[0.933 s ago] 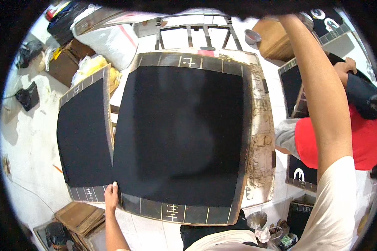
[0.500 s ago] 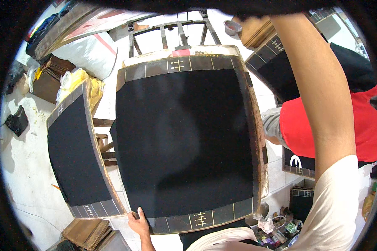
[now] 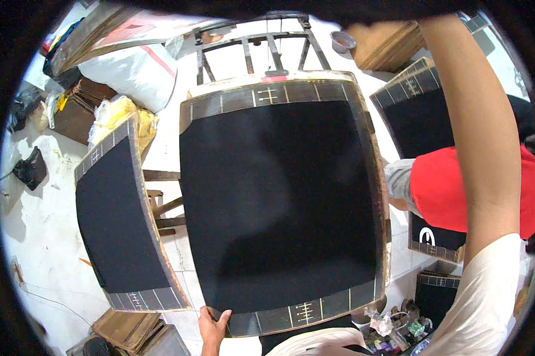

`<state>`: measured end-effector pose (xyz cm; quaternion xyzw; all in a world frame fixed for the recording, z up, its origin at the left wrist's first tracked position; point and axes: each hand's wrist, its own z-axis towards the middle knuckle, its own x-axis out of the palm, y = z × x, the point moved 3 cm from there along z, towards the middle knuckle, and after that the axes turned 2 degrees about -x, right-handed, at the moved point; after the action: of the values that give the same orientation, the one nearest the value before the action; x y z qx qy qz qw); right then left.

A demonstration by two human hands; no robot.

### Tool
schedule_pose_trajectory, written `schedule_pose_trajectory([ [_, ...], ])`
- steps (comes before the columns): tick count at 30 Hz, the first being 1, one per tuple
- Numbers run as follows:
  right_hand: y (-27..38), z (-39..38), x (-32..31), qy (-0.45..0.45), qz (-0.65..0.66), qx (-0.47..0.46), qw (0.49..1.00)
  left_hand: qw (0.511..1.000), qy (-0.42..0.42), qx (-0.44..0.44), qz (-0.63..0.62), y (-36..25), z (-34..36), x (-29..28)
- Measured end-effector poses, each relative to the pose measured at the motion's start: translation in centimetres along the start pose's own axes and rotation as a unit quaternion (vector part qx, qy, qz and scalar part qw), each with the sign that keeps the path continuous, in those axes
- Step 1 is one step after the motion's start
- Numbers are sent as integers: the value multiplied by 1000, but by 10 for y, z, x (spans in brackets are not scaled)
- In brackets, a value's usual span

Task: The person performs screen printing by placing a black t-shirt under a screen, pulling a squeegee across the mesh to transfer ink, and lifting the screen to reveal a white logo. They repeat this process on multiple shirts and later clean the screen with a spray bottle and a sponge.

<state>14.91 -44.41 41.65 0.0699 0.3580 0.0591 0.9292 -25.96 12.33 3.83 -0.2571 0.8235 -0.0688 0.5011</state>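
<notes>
A large board (image 3: 279, 202) with black fabric laid on it and ruled marks along its top and bottom borders fills the middle. My left hand (image 3: 214, 326) grips its lower-left corner, thumb on top. My right forearm (image 3: 484, 136) reaches up the right side past the top edge; that hand is out of sight. A narrower board (image 3: 116, 219), also carrying black fabric, lies tilted to the left, apart from the middle one.
A co-worker in red (image 3: 434, 190) is at the right, beside more fabric-covered boards (image 3: 419, 118). A black metal frame (image 3: 249, 50) stands at top. Sacks (image 3: 134, 77) and stacked brown boards (image 3: 119, 329) are left; a bowl (image 3: 342, 40) is top right.
The middle board and my left hand sit further right and lower in view. The gap to the left board has widened, showing a wooden support. The co-worker's hand seen earlier is now hidden.
</notes>
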Motion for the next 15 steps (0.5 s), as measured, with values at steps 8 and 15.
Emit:
schedule_pose_trajectory([
  [8, -1, 21, 3, 14, 26, 8, 1000, 999, 34, 6, 21, -10, 24, -10],
  [15, 8, 11, -2, -8, 35, -21, 999, 958, 151, 87, 227, -41, 77, -50],
])
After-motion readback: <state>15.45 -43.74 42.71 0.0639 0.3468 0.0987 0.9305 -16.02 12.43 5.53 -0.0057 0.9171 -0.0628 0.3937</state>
